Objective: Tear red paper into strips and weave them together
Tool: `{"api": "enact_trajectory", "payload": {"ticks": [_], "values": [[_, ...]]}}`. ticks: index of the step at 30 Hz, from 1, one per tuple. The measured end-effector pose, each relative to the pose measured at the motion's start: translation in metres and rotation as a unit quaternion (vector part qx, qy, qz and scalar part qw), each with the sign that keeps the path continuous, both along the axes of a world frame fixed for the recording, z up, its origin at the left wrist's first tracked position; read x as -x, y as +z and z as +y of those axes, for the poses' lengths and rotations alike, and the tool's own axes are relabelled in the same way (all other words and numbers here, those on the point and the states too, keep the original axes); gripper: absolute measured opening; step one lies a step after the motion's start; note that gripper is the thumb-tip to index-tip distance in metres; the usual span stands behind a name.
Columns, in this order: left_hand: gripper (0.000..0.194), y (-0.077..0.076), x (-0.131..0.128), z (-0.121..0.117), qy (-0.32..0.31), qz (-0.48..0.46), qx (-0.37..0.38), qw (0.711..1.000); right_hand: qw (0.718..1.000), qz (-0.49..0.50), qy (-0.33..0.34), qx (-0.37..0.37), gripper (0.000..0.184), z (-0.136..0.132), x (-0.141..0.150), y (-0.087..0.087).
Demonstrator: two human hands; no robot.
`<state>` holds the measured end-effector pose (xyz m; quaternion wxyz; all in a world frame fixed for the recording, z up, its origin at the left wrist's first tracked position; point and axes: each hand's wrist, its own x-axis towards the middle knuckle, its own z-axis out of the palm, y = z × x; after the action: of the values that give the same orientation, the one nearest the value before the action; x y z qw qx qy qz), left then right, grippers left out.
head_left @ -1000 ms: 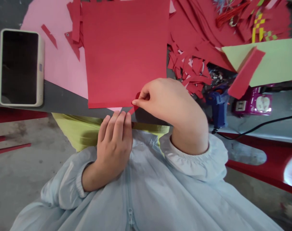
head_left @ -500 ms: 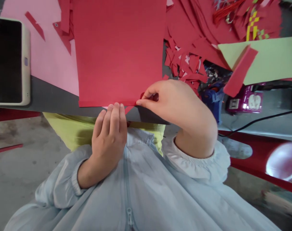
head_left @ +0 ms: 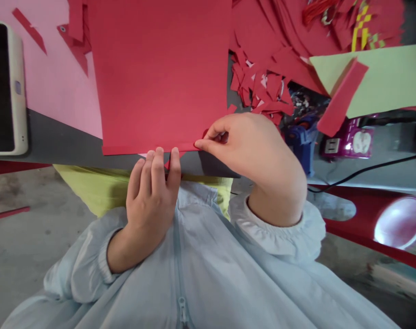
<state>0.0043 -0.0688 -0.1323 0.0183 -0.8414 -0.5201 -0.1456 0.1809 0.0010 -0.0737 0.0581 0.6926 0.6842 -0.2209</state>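
Note:
A large sheet of red paper (head_left: pixel 160 73) lies before me, with a narrow strip folded along its near edge. My right hand (head_left: pixel 256 155) pinches that folded edge near its right end between thumb and index finger. Along the same edge, further left, my left hand (head_left: pixel 151 201) lies with its fingers extended and a gap before the index finger. Its fingertips rest at the fold. A small red paper scrap (head_left: pixel 172 160) shows by the left index finger, partly hidden.
A phone (head_left: pixel 16 91) lies at left beside pink paper (head_left: pixel 60 96). Red paper scraps (head_left: pixel 259 87) are heaped at right, near a light green sheet (head_left: pixel 393 77), a blue tool (head_left: pixel 302 146) and a purple power socket (head_left: pixel 348 141). A black cable (head_left: pixel 362 169) runs along the right.
The view has shifted, so the paper and phone appear further left. My left index finger has spread away from the other fingers. The right hand keeps its pinch on the folded edge.

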Motion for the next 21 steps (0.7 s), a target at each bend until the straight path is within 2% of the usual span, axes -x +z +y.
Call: {"api": "enact_trajectory", "payload": {"ticks": [3, 7, 12, 21], "values": [[0.049, 0.0009, -0.0008, 0.0001, 0.006, -0.001, 0.008, 1.000, 1.000, -0.007, -0.003, -0.001, 0.025, 0.0004, 0.0007, 0.0001], [0.047, 0.0019, -0.0023, 0.0006, 0.003, 0.028, -0.021, 0.999, 1.000, -0.010, 0.003, 0.002, 0.026, 0.0015, 0.0014, -0.0005], [0.055, 0.0008, -0.0052, -0.0005, 0.005, 0.029, -0.009, 1.000, 1.000, -0.014, 0.017, 0.000, 0.026, 0.0019, 0.0007, -0.0019], [0.055, -0.0020, -0.0089, -0.0002, 0.007, 0.050, -0.040, 0.998, 1.000, 0.004, -0.006, -0.014, 0.021, 0.0011, 0.0017, -0.0043]]}}
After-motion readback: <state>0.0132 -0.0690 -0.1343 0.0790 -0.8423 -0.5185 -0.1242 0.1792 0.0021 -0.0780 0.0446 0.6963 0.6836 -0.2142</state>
